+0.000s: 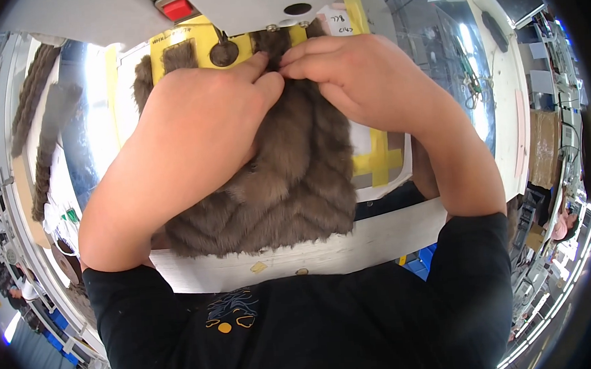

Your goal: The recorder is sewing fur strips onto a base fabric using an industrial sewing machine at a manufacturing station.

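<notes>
I see the fur piece (295, 178) lying flat on the white table (393, 236), its far edge pushed up under the grey sewing machine head (251, 4). It is soft, thick brown pile, sewn in a chevron pattern, roughly rectangular. My left hand (197, 129) and right hand (363, 79) meet at that far edge, the fingers (261, 68) of both curled nearly closed and pinching the fur just beside the machine's foot. To do this well, I judge the pile should be smoothed away from the seam line and the edge held level, fingertips kept clear of the needle. Beneath the fur sits a yellow template (378, 156) with taped corners. More strips of fur (41, 125) lie well apart at the left.
</notes>
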Demonstrator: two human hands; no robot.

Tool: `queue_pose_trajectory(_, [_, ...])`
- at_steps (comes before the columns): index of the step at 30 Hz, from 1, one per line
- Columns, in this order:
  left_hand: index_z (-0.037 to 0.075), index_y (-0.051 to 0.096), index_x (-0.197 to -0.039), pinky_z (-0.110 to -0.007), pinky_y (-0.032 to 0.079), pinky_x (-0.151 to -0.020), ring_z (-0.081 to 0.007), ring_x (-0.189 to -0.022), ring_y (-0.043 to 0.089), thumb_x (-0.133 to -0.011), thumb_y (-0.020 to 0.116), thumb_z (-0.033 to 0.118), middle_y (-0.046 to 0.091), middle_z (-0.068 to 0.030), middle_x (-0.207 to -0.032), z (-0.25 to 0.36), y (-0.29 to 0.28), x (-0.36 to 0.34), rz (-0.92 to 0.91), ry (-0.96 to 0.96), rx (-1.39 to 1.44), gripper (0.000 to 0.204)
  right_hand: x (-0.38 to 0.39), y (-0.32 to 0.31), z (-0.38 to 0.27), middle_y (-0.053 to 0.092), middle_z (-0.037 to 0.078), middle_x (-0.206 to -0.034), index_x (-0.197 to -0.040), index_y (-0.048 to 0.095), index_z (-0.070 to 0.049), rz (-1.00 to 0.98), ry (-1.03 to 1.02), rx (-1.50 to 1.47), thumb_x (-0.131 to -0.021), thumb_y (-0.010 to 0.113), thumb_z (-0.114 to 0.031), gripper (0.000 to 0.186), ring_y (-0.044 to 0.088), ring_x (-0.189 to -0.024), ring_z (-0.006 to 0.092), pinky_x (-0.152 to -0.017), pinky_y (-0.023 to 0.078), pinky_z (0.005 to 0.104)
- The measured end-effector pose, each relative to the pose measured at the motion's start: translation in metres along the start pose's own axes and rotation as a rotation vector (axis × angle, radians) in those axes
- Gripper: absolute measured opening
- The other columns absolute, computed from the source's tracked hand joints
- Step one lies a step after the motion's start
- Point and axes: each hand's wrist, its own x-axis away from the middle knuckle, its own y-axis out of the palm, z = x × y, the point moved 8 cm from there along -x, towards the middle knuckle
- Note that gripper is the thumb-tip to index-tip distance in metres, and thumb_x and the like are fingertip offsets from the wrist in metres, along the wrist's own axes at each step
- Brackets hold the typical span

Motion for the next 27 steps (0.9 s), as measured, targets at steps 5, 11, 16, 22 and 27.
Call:
queue_pose_trajectory(5, [0.002,0.062,-0.108,-0.045,0.057,-0.073,-0.0369,-0.087,0.070,-0.068,0.070,0.002,0.066,-0.0127,-0.136,0.004,0.000,0.001,-0.039,0.020,0.014,0.041,0.003,-0.001,-0.004,0.074,0.005,-0.112,-0.110,0.075,-0.008,-0.005,-0.003,-0.027,-0.087,0.060,-0.006,0.028,0.070,-0.100,0.0304,-0.086,0.057,0.0425])
queue_pose_trajectory(11, [0.002,0.062,-0.113,-0.045,0.058,-0.074,-0.0369,-0.088,0.070,-0.067,0.073,0.004,0.065,-0.0124,-0.138,0.010,0.006,-0.001,-0.017,0.043,0.043,0.046,0.010,-0.003,-0.002,0.074,0.004,-0.110,-0.108,0.075,-0.008,-0.030,0.006,0.011,-0.088,0.061,-0.007,0.025,0.070,-0.099,0.0293,-0.084,0.057,0.0426])
queue_pose_trajectory(16, [0.002,0.062,-0.112,-0.045,0.058,-0.075,-0.0366,-0.089,0.070,-0.068,0.073,0.004,0.065,-0.0129,-0.137,0.012,0.006,-0.004,-0.003,0.059,0.056,0.046,0.014,-0.004,0.001,0.074,0.005,-0.111,-0.108,0.075,-0.008,-0.018,-0.015,0.009,-0.087,0.062,-0.007,0.024,0.070,-0.100,0.0293,-0.084,0.056,0.0431])
queue_pose_trajectory(22, [0.002,0.063,-0.111,-0.044,0.058,-0.074,-0.0358,-0.089,0.070,-0.067,0.072,0.004,0.066,-0.0128,-0.135,0.009,0.002,-0.007,-0.014,0.049,0.025,0.045,0.010,-0.005,0.002,0.074,0.005,-0.113,-0.110,0.074,-0.009,-0.023,-0.024,-0.015,-0.087,0.061,-0.006,0.027,0.070,-0.101,0.0297,-0.084,0.057,0.0428])
queue_pose_trajectory(27, [0.002,0.065,-0.112,-0.045,0.058,-0.075,-0.0366,-0.089,0.070,-0.067,0.073,0.010,0.066,-0.0145,-0.135,0.009,-0.004,-0.006,-0.043,0.038,0.054,0.047,0.008,-0.011,0.001,0.074,0.004,-0.115,-0.112,0.075,-0.010,-0.019,0.010,-0.020,-0.087,0.059,-0.008,0.030,0.070,-0.103,0.0296,-0.085,0.057,0.0421])
